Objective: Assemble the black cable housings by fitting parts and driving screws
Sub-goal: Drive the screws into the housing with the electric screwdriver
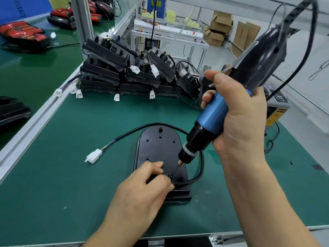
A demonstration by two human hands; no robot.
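Observation:
A black oval cable housing (158,147) lies flat on the green mat, its black cable (201,168) looping round to a white connector (94,155) on the left. My left hand (147,186) presses on the housing's near end, fingers pinched at a small part beside a screw hole. My right hand (236,111) grips a blue and black electric screwdriver (210,120), tilted, its bit tip (175,169) touching the housing just right of my left fingers.
A pile of black housings (128,72) with white connectors sits at the back of the mat. Red lamp parts (21,32) lie on the far left bench. An aluminium rail (35,118) borders the mat's left. A control box (277,107) stands at right.

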